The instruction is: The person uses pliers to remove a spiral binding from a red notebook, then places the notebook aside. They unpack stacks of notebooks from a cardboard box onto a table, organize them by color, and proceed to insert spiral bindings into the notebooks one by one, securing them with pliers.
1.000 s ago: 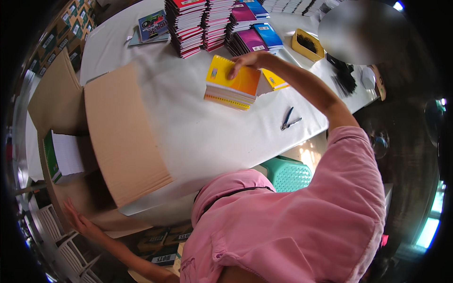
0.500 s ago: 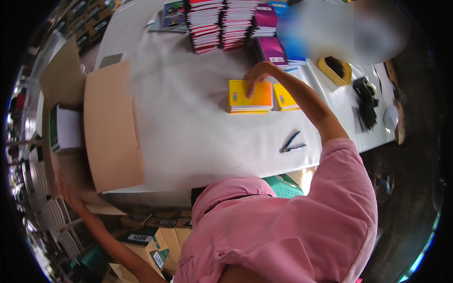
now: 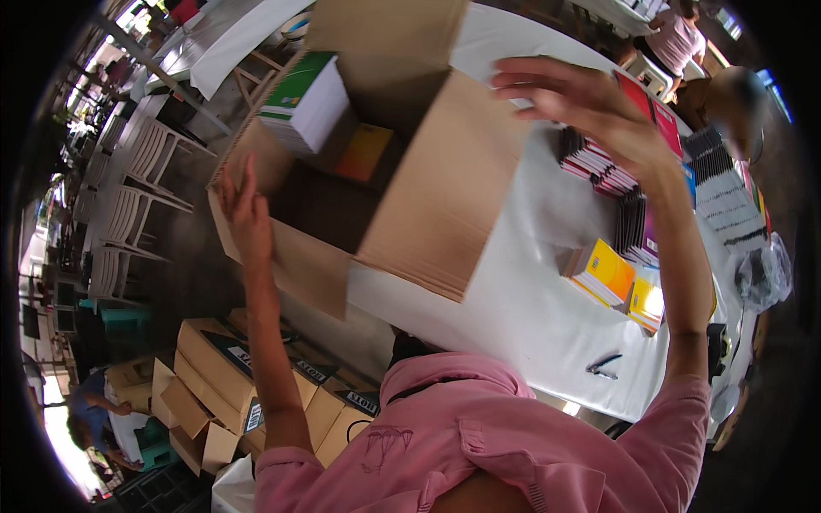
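Bearing dark labels [image 3: 310,371] with pale lettering, brown boxes [image 3: 205,376] crowd below the white-covered table [image 3: 479,329]. Inside the open corrugated carton [image 3: 445,188] sit a green-covered notebook stack [image 3: 299,94] and an orange notebook [image 3: 365,152]; yellow notebooks [image 3: 605,272] lie outside. The left hand [image 3: 246,205], fingers parted, touches the carton; the blurred right hand [image 3: 590,103] hangs near its flap, fingers loosely spread

Worn on the head, a wide fisheye camera looks down, close above the hands [image 3: 580,96], box [image 3: 449,184] and worktop [image 3: 487,321], the shirt [image 3: 505,427] along its lower edge.
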Demonstrator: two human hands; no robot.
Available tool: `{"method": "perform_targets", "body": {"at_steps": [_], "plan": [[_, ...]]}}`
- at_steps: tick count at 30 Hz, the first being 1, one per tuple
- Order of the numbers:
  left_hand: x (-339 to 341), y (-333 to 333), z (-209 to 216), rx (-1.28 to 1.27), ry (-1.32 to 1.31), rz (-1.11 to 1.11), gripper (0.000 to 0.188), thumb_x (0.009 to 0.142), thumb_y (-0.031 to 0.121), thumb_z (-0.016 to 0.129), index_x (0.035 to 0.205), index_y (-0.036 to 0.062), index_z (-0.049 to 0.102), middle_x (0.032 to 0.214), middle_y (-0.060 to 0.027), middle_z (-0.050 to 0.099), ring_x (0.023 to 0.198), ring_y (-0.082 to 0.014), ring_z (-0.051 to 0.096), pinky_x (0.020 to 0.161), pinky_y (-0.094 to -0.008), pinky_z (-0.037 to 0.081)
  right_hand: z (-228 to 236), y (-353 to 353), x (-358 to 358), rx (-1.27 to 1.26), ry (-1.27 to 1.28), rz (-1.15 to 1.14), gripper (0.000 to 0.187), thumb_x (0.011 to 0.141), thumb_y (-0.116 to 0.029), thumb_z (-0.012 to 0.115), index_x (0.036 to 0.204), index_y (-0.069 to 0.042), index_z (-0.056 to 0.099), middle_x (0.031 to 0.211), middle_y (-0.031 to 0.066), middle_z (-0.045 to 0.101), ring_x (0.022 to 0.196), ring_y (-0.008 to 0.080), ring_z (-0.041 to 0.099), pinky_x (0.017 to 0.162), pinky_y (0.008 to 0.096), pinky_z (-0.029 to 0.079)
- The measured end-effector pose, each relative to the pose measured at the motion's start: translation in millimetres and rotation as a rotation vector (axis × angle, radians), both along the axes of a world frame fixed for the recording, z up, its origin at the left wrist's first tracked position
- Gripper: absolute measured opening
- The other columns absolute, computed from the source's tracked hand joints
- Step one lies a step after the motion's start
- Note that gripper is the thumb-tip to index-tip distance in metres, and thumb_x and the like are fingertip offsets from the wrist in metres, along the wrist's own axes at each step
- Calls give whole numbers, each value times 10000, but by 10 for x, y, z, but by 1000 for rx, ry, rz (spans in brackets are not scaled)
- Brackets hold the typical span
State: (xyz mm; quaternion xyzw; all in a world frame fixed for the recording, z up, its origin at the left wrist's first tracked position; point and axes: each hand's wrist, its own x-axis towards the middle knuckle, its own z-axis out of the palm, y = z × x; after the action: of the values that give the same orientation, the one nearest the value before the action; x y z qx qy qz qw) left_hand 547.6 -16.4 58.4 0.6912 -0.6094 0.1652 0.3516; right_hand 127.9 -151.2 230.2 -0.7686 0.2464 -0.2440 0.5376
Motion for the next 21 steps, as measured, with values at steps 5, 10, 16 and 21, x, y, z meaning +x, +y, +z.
{"method": "perform_targets", "body": {"at_steps": [5, 10, 16, 21], "plan": [[-158, 116, 183, 19, 80, 9, 629, 776, -2, 471, 1383, 163, 467, 1397, -58, 479, 1310, -334, 384, 1129, -498, 178, -904, -603, 1801, 496, 226, -83, 343, 807, -276, 757, 1023, -40, 633, 957, 32, 625, 892, 130, 585, 790, 291, 513], [-186, 84, 233, 25, 120, -22, 605, 747, 18, 487, 1349, 77, 477, 1297, -123, 543, 1277, -375, 403, 1120, -540, 184, -2196, -1305, 2157, 600, 522, 118, 457, 872, -429, 648, 1121, -46, 654, 1028, 40, 657, 907, 130, 584, 807, 344, 458], [-33, 154, 310, -12, 312, -148, 384, 686, 102, 639, 1070, 80, 643, 1111, -106, 612, 1172, -334, 468, 1062, -584, 242, -2455, -1224, 2467, 638, 630, -193, 443, 837, -394, 694, 1107, -45, 649, 1039, 50, 670, 921, 160, 629, 779, 348, 494], [-10, 180, 278, 31, 325, -167, 292, 760, 201, 661, 1032, 93, 657, 1077, -68, 642, 1197, -286, 464, 1081, -541, 235, -2445, -1118, 2606, 733, 595, -329, 440, 832, -382, 701, 1110, -46, 644, 1040, 54, 671, 920, 169, 634, 779, 356, 500]]}}
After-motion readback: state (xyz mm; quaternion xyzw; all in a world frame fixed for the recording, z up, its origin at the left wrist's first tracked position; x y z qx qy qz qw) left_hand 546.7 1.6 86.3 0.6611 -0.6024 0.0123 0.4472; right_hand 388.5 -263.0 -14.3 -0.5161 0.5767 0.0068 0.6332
